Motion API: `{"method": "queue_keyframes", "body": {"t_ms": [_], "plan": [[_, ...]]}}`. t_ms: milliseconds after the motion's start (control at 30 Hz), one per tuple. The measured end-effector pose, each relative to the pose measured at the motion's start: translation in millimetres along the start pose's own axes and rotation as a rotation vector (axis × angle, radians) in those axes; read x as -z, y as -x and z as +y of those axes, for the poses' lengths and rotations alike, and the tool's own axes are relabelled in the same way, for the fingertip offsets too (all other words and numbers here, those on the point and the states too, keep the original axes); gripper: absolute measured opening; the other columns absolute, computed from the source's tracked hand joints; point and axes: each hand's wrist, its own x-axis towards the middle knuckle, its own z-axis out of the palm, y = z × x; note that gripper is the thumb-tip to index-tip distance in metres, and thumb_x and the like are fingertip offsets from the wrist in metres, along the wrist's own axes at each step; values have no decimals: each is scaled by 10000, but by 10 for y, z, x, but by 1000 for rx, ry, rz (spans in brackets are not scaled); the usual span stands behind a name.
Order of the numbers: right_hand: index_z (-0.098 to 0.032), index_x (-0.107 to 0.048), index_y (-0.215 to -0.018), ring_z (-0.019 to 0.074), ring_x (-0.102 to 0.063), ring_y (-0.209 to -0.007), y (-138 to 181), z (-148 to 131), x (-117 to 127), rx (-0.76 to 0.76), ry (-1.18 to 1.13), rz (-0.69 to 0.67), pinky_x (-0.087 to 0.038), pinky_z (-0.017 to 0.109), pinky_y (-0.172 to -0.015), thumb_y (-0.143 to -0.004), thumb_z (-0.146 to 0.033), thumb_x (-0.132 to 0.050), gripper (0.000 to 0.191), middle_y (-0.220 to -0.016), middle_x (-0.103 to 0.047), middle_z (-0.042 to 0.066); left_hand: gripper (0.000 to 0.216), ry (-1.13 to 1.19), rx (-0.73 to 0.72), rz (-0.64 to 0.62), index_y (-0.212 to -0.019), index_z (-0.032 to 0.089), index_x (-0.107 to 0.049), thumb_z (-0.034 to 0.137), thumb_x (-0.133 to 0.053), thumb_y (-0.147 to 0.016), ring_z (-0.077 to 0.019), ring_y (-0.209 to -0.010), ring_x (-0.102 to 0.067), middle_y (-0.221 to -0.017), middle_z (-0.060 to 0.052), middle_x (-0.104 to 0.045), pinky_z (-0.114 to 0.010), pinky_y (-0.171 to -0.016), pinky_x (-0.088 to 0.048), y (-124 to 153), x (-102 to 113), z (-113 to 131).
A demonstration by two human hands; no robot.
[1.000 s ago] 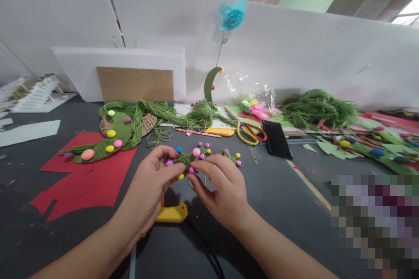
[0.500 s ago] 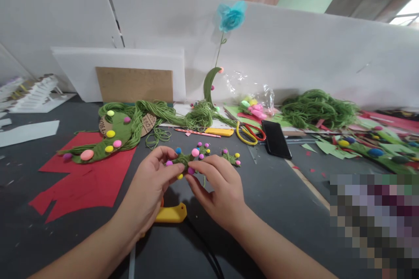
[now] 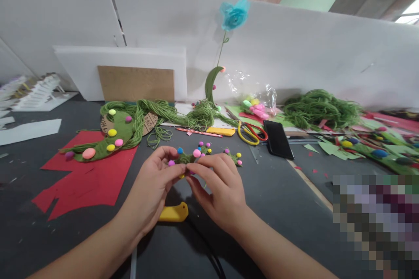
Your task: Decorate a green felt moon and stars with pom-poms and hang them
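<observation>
A small green craft piece with coloured pom-poms [image 3: 185, 158] is held between both hands above the dark table. My left hand [image 3: 157, 178] pinches its left side with thumb and fingers. From the right, my right hand [image 3: 222, 183] grips the near edge, its fingertips meeting the left thumb. The fingers hide part of the piece. Just beyond lie two similar small pom-pom pieces, one [image 3: 233, 158] to the right and one [image 3: 204, 149] partly behind the held one. Under the left hand rests a yellow glue gun [image 3: 173, 212], mostly covered, with a black cord.
Red paper [image 3: 88, 187] and a large green pom-pom leaf [image 3: 106, 146] lie left. Behind are green yarn [image 3: 199, 115], a yellow cutter [image 3: 221, 131], scissors [image 3: 250, 133] and a phone [image 3: 278, 139]. A blue flower [image 3: 235, 15] stands against white boards. More yarn [image 3: 321, 109] lies right.
The whole view has shifted slightly. My fingertips have drawn a little closer together on the pom-pom piece, covering more of its near edge. Both hands keep their hold.
</observation>
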Motion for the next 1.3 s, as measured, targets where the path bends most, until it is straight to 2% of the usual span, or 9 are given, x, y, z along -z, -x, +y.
{"method": "queue_keyframes", "body": {"t_ms": [167, 367, 633, 867, 1067, 1300], "plan": [[-156, -624, -933, 185, -558, -767, 2, 5, -11, -17, -31, -15, -458, 327, -661, -810, -104, -574, 143, -831, -659, 77, 235, -6, 13, 9, -838, 182, -527, 108, -661, -660, -71, -715, -526, -819, 37, -554, -184, -649, -448, 2, -6, 3], [-173, -588, -1016, 197, -591, -838, -7, -14, 37, -79, -45, 11, -462, 359, -752, -791, -178, -603, 225, -906, -655, 74, 245, -41, 1, 42, -820, 185, -534, 145, -688, -634, -75, -685, -516, -793, 41, -542, -185, -615, -437, 4, -4, 16], [-172, -603, -893, 175, -583, -776, -11, 6, 1, -66, -50, 17, -463, 332, -721, -786, -93, -590, 133, -826, -655, 59, 250, -57, -13, 38, -808, 186, -531, 162, -696, -623, -78, -683, -504, -771, 42, -540, -194, -630, -432, -2, -19, 21], [-176, -602, -1003, 187, -576, -794, -4, 16, 17, -41, -22, -1, -456, 332, -698, -796, -150, -597, 208, -859, -645, 69, 251, -42, -13, 35, -822, 188, -534, 156, -692, -630, -83, -713, -519, -799, 39, -545, -200, -647, -440, -2, -8, 23], [-175, -635, -947, 172, -564, -730, -6, 29, -1, -28, -18, -13, -441, 309, -643, -812, -111, -568, 164, -801, -631, 62, 255, -42, 6, 48, -810, 185, -545, 161, -701, -610, -83, -688, -536, -784, 39, -555, -196, -625, -436, 10, -14, 26], [-185, -622, -1024, 166, -550, -723, -15, 28, 2, -12, -37, -34, -446, 315, -648, -806, -126, -577, 230, -816, -626, 57, 262, -28, 22, 17, -816, 196, -512, 154, -679, -618, -88, -689, -555, -762, 40, -586, -198, -643, -436, -10, -1, 39]]}}
